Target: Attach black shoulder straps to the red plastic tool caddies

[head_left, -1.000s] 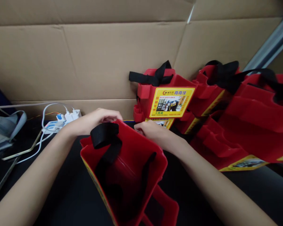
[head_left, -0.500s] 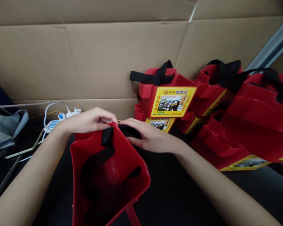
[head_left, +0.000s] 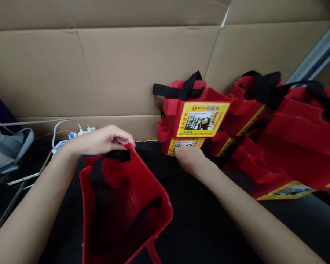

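Note:
A red plastic tool box stands open side up in front of me. My left hand pinches its far rim at the corner, fingers closed. A black webbing strap passes by that corner and runs down inside the box; another length crosses near the right wall. To the right of the box, my right hand is closed in a fist, in front of a lower stacked box's yellow label. What it grips, if anything, does not show against the black tabletop.
Several red tool boxes with black straps and yellow labels, such as the one by the wall, are stacked at the right. A power strip with plugs and white cables lies at the left, beside a grey bag. Cardboard lines the back.
My right hand has moved right, away from the box rim, and its fingers have closed. The strap inside the box has shifted at the corner. My left hand has stayed on the rim.

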The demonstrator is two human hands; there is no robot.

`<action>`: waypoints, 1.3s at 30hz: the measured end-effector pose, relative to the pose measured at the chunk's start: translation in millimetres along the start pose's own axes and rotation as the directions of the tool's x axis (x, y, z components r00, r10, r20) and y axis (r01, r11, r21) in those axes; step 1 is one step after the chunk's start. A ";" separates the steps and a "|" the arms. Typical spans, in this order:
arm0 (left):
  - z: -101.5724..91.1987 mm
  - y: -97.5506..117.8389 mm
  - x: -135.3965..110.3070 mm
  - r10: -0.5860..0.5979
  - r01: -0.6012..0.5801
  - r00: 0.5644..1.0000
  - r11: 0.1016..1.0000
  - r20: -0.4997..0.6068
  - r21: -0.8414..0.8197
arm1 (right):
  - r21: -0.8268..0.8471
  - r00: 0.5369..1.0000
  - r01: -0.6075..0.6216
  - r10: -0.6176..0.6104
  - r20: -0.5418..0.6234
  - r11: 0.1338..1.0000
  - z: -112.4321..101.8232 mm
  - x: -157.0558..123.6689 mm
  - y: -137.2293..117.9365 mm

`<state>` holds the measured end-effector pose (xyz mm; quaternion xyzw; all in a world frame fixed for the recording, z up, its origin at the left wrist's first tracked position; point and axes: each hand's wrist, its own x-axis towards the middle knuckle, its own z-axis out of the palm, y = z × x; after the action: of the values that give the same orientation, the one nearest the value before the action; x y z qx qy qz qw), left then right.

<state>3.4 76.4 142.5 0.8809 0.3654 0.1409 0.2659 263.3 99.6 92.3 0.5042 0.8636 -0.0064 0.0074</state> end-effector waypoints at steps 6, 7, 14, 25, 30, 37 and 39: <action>2.0 -1.3 1.5 0.025 -0.025 1.000 0.999 0.006 -0.032 | 0.284 0.853 0.521 -0.478 -0.209 0.805 -6.6 5.0 -38.4; 1.9 -1.5 1.3 0.017 -0.017 1.000 0.999 0.008 -0.042 | 0.290 0.847 0.529 -0.474 -0.241 0.797 -4.5 7.7 -41.1; 0.1 -1.9 1.5 -0.027 0.028 0.999 0.994 -0.018 0.106 | 0.083 0.992 0.097 -0.090 -0.085 0.992 16.1 23.4 6.3; -1.4 -0.6 -0.1 -0.019 0.021 1.000 0.992 -0.015 0.124 | 0.342 0.854 0.509 -0.414 -0.316 0.790 6.2 17.7 -29.0; -4.0 2.1 -2.0 -0.042 0.038 0.999 0.986 0.020 0.160 | 0.238 0.947 0.292 -0.245 -0.208 0.926 13.1 28.8 8.8; -7.8 2.2 -6.8 -0.085 0.078 0.994 0.992 0.066 0.095 | 0.235 0.961 0.278 -0.266 -0.081 0.932 11.7 26.3 20.6; -10.8 0.8 -10.2 -0.101 0.094 0.989 0.993 0.104 0.068 | 0.259 0.962 0.271 -0.272 -0.032 0.927 13.3 25.8 23.8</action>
<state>-8.0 72.5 151.2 0.8762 0.3974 0.0685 0.2639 271.5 133.5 78.4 0.3762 0.9166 -0.1218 -0.0582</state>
